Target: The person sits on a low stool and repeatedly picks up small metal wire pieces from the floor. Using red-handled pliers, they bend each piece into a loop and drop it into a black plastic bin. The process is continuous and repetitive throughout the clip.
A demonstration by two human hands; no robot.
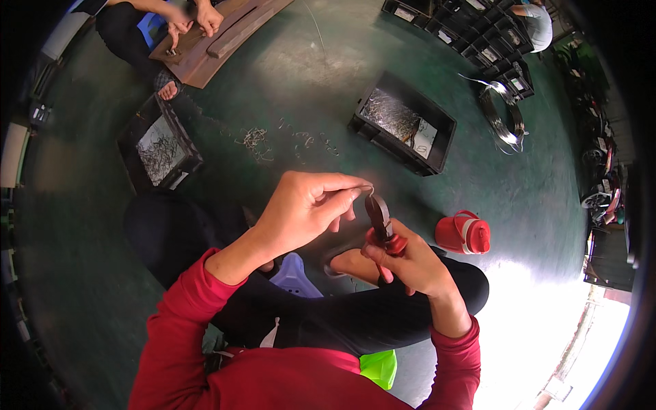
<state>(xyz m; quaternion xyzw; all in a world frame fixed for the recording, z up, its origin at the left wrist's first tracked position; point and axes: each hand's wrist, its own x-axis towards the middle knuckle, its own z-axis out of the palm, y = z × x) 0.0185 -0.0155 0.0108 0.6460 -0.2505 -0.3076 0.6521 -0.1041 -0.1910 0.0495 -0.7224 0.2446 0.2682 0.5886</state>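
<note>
Your left hand pinched a thin wire piece between closed fingertips. Your right hand was closed around the red handles of the pliers, whose tip met the wire above the green floor.

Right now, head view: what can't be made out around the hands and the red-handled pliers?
- Thin wire piece: too small to read its shape; the left hand fingertips cover one end.
- Red-handled pliers: handles hidden inside the right hand.
- Pliers' grip on the wire: cannot tell.
- Black crate of wire pieces: contents blurred.
</note>
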